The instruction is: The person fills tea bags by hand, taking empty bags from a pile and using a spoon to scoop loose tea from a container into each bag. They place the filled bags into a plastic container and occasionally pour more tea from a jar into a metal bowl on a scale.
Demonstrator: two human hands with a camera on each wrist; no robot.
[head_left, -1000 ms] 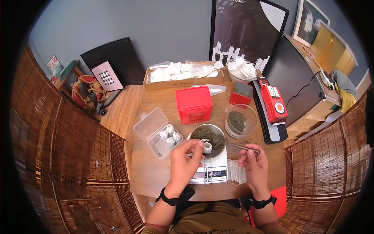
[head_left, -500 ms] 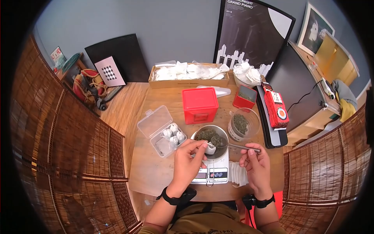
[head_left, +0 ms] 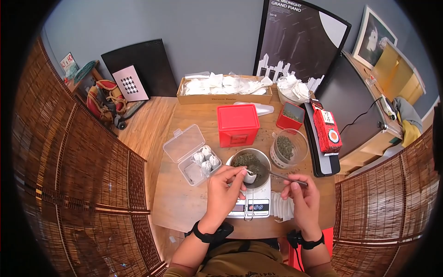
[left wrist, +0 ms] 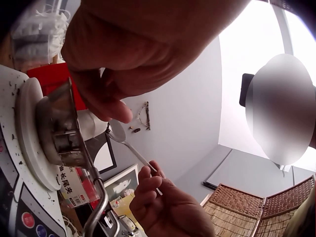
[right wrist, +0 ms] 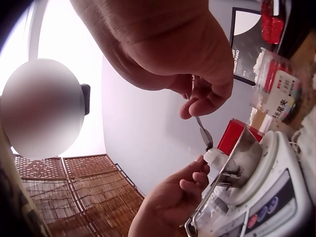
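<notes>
Over the metal pot [head_left: 266, 161] of dried tea leaves [head_left: 246, 159], my left hand [head_left: 225, 190] pinches the rim of a small white tea bag [head_left: 250, 177]. My right hand [head_left: 305, 199] holds a spoon [head_left: 285, 177] by its handle, between thumb and fingers. In the right wrist view the spoon's bowl [right wrist: 206, 137] tilts down at the mouth of the bag, with dark leaves at its tip. The pot sits on a white kitchen scale [head_left: 262, 194], its wire handle reaching toward me.
Left of the pot stands an open clear box [head_left: 189, 173] with several filled bags. A red tin [head_left: 238, 124] is behind the pot; a clear tub [head_left: 300, 154] of leaves is to its right. Flat empty bags [head_left: 282, 207] lie beside the scale.
The spoon has come up from the leaves in the pot, carrying some, to the mouth of the bag and has tipped there. The left hand keeps its pinch on the bag.
</notes>
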